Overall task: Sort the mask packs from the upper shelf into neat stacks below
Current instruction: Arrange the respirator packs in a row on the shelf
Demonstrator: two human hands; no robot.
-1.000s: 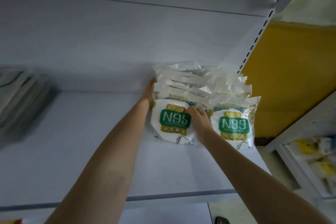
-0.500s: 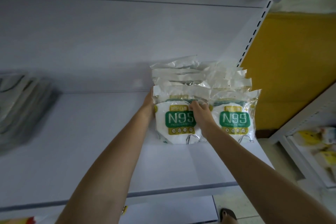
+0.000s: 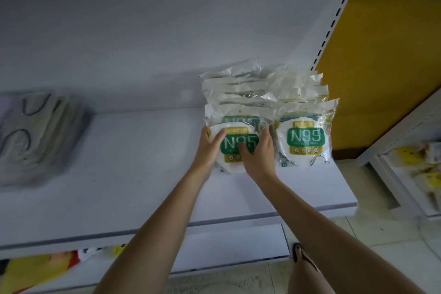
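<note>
While thumbs press its front, left grip [image 3: 209,148] and right grip [image 3: 259,158] clasp one mask pack [image 3: 232,141].

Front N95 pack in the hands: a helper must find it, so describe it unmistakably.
On the white shelf, two rows of N95 packs stand by the yellow panel. It is the front pack of the left row. Unlike the neighbour pack fronting the right row, the left hand and right hand grip it.

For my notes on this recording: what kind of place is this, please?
Probably a small shop or stockroom: white slotted shelving, two rows of N95 mask packs standing on it, and more packaged goods further right.
</note>
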